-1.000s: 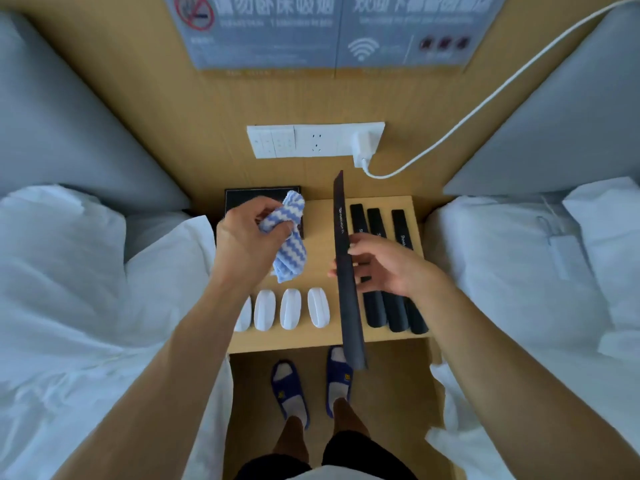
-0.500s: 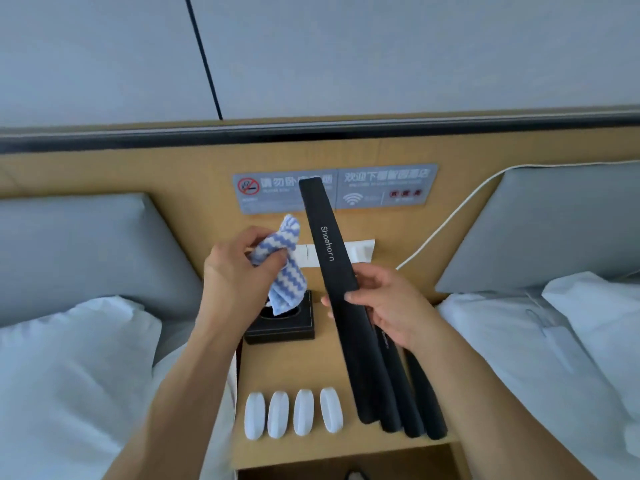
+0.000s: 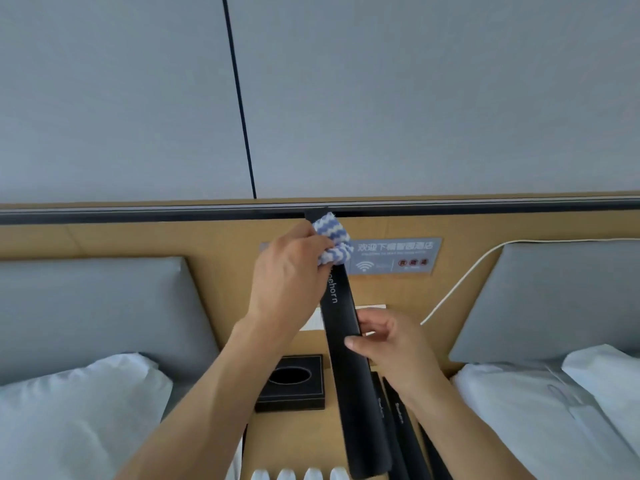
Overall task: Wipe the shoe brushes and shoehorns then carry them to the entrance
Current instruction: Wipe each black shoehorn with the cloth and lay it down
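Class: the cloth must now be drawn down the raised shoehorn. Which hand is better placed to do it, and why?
Left. The left hand already grips the cloth at the shoehorn's top end, while the right hand holds it mid-length.

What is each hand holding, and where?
Left hand grips the striped cloth against the shoehorn's upper end; right hand pinches its middle.

Both forearms enter from the bottom edge and reach up and forward, bare to the elbow. Left hand (image 3: pixel 289 271) is raised higher, back of hand toward camera, fingers curled around a bunched blue-and-white cloth (image 3: pixel 333 244) pressed on the upper end of a black shoehorn (image 3: pixel 349 348). Right hand (image 3: pixel 388 344) sits lower, thumb on the near face and fingers wrapped behind, gripping the shoehorn at mid-length. Wrists are well apart, the left wrist bent.
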Motion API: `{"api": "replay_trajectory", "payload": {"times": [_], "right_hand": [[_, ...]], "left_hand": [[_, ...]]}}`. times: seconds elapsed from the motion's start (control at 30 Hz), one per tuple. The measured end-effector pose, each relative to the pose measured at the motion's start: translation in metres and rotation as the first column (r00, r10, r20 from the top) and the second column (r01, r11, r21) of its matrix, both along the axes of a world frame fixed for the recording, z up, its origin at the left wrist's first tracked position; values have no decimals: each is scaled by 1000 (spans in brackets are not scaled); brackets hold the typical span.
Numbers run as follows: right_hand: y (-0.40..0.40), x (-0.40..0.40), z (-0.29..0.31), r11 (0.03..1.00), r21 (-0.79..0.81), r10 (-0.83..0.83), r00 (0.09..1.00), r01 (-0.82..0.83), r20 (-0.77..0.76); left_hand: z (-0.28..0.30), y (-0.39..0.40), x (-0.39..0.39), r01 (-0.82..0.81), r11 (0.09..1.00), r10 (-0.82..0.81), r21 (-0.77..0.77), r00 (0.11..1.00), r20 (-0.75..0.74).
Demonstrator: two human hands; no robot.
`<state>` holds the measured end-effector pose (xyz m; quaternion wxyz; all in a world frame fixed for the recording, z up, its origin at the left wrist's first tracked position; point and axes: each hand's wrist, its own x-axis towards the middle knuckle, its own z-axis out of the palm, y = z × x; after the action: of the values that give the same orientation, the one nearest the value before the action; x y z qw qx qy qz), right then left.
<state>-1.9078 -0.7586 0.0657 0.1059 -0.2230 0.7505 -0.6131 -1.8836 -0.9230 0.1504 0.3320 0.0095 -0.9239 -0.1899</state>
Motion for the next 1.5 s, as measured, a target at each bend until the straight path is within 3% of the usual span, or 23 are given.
{"api": "replay_trajectory", "payload": {"times": [0.13,0.3,0.57,0.93,1.2,1.37,1.5], "right_hand": [[-2,-3,0,997,-6,-75,994,75,-80],[2,-14,7,988,-10,-156,986,155,-66],[4,-18,7,989,-28,-148,980,146,-135],[-1,-7,11,989,45,-116,931,140,-347],[-6,-14,25,971,-59,-238,941,230,-240],[-7,-25,32,918,-275,-294,956,284,6],[-3,-27,32,882,-405,-179,966,241,187]], "left_hand": [[-4,16,-2,0,998,2,-66,999,33],[-13,30,0,16,992,-15,-125,1000,12],[-13,30,1,5,992,-2,-129,1000,20],[64,-1,-49,-213,972,205,-102,976,-79],[63,27,-57,-151,980,142,-131,987,-74],[32,47,-46,-89,984,91,-155,996,6],[19,48,-42,-35,991,42,-129,998,55]]}}
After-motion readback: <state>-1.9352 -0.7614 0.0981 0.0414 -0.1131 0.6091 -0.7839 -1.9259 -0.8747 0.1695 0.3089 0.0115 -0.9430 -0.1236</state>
